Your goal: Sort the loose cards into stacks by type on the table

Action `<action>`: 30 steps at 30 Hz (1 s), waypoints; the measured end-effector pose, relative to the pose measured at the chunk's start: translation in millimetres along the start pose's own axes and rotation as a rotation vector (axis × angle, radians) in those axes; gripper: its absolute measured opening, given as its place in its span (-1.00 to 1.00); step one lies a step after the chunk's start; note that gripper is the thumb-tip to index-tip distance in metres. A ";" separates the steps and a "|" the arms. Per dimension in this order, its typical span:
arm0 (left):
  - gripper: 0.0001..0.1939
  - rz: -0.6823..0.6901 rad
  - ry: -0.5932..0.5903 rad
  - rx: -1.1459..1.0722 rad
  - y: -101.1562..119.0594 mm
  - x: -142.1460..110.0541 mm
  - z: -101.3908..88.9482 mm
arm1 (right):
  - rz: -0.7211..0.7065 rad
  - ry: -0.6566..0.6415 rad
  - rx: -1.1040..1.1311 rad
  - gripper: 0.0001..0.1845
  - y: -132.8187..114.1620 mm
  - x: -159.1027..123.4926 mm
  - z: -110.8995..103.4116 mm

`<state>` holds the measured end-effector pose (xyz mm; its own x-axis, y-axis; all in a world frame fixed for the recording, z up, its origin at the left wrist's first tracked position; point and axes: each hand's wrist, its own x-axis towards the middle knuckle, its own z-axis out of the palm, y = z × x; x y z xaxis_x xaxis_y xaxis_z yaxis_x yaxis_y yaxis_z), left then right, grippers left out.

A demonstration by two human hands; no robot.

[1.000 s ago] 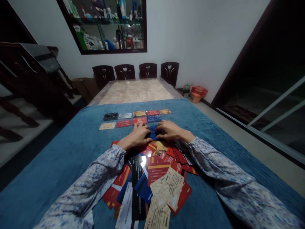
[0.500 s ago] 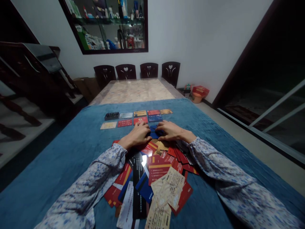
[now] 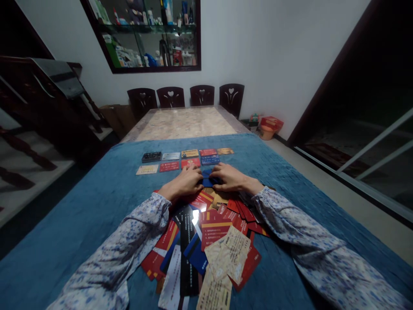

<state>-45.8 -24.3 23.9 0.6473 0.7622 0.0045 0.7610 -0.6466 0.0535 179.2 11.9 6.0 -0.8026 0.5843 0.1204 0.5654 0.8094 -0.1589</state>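
Observation:
Between my hands, at the far edge of a heap of loose cards, lies a blue card [image 3: 207, 178]. My left hand [image 3: 185, 181] has its curled fingers at the card's left edge, and my right hand [image 3: 231, 178] grips it from the right; the fingertips are partly hidden. Below my wrists the heap spreads out, with a red card with a yellow stripe [image 3: 215, 231], a black card [image 3: 189, 254] and a cream card [image 3: 237, 254] overlapping. Just beyond my fingers are two rows of cards, among them a dark blue card [image 3: 210, 159] and a red card [image 3: 190, 162].
A blue cloth [image 3: 106, 215] covers the near part of the long table, whose bare marbled top [image 3: 190, 122] shows beyond. Dark chairs [image 3: 170, 97] line the far end. A wall cabinet [image 3: 155, 69] hangs behind them, and an orange bucket [image 3: 266, 132] stands on the floor at right.
My hands have shifted very slightly, and a little more of the blue card shows between them. The rows and the heap look the same.

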 end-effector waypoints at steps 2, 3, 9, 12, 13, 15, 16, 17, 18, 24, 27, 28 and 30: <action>-0.87 0.013 -0.010 0.000 -0.5 -0.4 -1.1 | 0.004 0.005 -0.002 -0.62 -1.1 0.1 0.3; -0.87 0.019 -0.014 0.003 -0.8 -0.6 -1.7 | 0.004 0.006 -0.003 -0.62 -1.6 0.0 0.3; -0.81 0.056 -0.016 0.007 -2.8 -3.2 -5.7 | -0.040 0.031 0.022 -0.71 -0.8 -1.7 -2.6; -0.77 0.080 0.012 0.001 -3.9 -4.4 -8.9 | -0.070 0.038 0.048 -0.76 0.7 -2.4 -5.4; -0.76 0.088 0.019 0.005 -4.5 -4.5 -10.0 | -0.081 0.041 0.056 -0.76 1.1 -2.7 -6.3; -0.75 0.101 0.030 0.016 -5.9 -4.2 -11.4 | -0.098 0.055 0.068 -0.77 1.6 -3.2 -7.6; -0.74 0.107 0.038 0.019 -6.8 -3.8 -11.7 | -0.101 0.066 0.072 -0.77 1.7 -3.5 -8.0; -0.74 0.112 0.048 0.018 -7.8 -3.4 -11.7 | -0.102 0.079 0.076 -0.76 2.0 -3.7 -8.2; -0.73 0.117 0.062 0.012 -8.8 -3.0 -11.4 | -0.099 0.092 0.081 -0.75 2.3 -3.9 -8.2; -0.75 0.100 0.160 -0.023 -11.3 -0.5 -7.5 | -0.054 0.158 0.121 -0.80 9.3 -4.2 -6.1; -0.79 0.064 0.168 0.005 -9.5 1.7 -6.5 | -0.010 0.147 0.093 -0.89 14.7 -5.0 -4.5; -0.79 0.058 0.162 0.017 -8.6 2.3 -6.4 | 0.009 0.138 0.081 -0.90 16.3 -5.4 -3.9; -0.79 0.047 0.152 0.037 -7.2 3.2 -6.4 | 0.052 0.127 0.065 -0.88 18.9 -6.3 -2.6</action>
<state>-49.5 -17.1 29.9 0.6702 0.7252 0.1577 0.7330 -0.6801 0.0129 195.5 23.7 4.8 -0.7398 0.6314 0.2325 0.5886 0.7747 -0.2310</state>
